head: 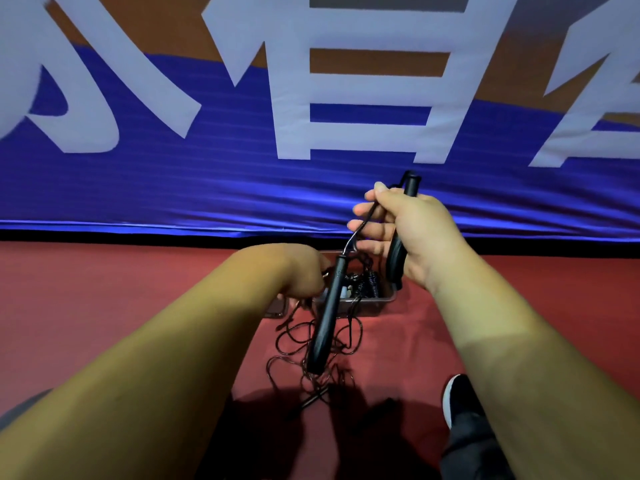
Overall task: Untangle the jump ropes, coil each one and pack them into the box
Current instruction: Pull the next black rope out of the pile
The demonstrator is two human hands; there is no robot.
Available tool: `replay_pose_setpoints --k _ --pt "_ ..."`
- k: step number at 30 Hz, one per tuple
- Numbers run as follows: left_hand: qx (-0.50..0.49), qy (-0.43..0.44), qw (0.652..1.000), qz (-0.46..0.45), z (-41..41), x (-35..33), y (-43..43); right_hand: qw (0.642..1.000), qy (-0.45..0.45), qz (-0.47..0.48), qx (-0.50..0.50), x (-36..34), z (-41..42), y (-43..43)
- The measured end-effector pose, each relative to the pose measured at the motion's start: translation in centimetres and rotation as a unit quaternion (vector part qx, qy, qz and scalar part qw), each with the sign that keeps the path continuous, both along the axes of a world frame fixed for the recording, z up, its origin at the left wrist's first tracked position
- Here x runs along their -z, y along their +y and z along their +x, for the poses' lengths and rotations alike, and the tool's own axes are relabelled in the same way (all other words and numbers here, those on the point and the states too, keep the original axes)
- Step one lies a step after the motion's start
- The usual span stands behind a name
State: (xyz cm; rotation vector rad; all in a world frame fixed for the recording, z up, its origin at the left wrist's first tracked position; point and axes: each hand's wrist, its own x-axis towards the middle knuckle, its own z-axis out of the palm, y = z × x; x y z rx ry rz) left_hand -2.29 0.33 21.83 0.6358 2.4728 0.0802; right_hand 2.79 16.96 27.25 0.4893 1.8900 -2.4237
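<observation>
My right hand (403,233) is raised and grips one black jump-rope handle (408,188) upright. A thin cord runs from that handle over my fingers. Below them a second black handle (327,317) dangles over the floor. My left hand (301,271) reaches down beside the hanging handle, its fingers closed on thin black cord. A loose tangle of black rope (311,351) lies on the red floor under the handle. Behind it stands a clear plastic box (384,301) with black coiled rope (370,282) and other items inside.
A large blue and orange banner (242,150) with white characters hangs as a wall straight ahead. Red floor (104,289) spreads to both sides. My black shoe with a white sole (457,400) stands at the lower right, close to the rope tangle.
</observation>
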Motion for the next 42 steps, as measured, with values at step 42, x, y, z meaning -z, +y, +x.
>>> replay_pose_setpoints --k 42 --pt "-0.320 -0.163 0.848 0.389 0.6 -4.4 -0.4 0.974 -0.162 0.066 -0.147 2.8 0.5 -0.6"
